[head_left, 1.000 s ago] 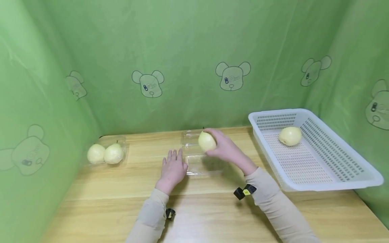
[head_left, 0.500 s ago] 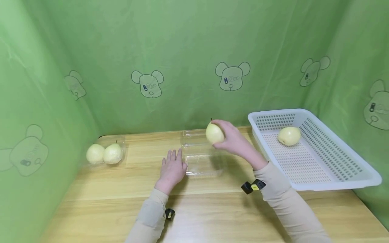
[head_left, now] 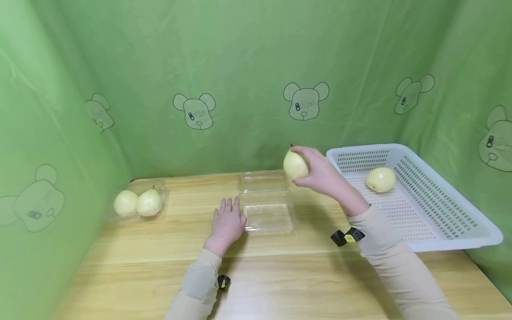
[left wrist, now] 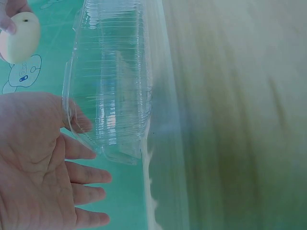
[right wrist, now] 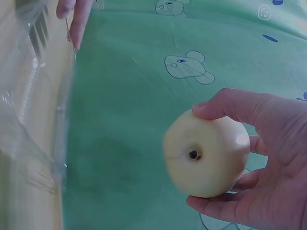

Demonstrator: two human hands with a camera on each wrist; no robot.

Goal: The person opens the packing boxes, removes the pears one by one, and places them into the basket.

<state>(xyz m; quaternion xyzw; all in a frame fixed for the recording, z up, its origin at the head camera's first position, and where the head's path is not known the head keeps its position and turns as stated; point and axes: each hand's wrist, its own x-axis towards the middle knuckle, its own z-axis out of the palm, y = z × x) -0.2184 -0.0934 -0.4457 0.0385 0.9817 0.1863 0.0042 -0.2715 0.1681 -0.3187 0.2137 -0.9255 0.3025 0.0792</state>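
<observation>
My right hand (head_left: 322, 175) grips a pale yellow pear (head_left: 295, 165) in the air, between the clear plastic clamshell box (head_left: 268, 216) and the white basket. Thumb and fingers spread round its sides, its dark blossom end showing in the right wrist view on the pear (right wrist: 206, 153). The clamshell lies with its lid folded back, and nothing sits in it. At its left side rests my left hand (head_left: 228, 224), fingers extended. In the left wrist view the thumb of the left hand (left wrist: 33, 158) shows through the box's clear wall (left wrist: 110, 76).
One pear (head_left: 381, 179) lies in the white perforated basket (head_left: 456, 244) on the right. At far left, another clear box (head_left: 160, 184) holds two pears (head_left: 138, 203). Green printed cloth (head_left: 248, 53) encloses the wooden table (head_left: 280, 280) behind and at both sides.
My right hand has lifted the pear from over the box and carried it up and to the right, towards the basket. My left hand has stayed beside the box.
</observation>
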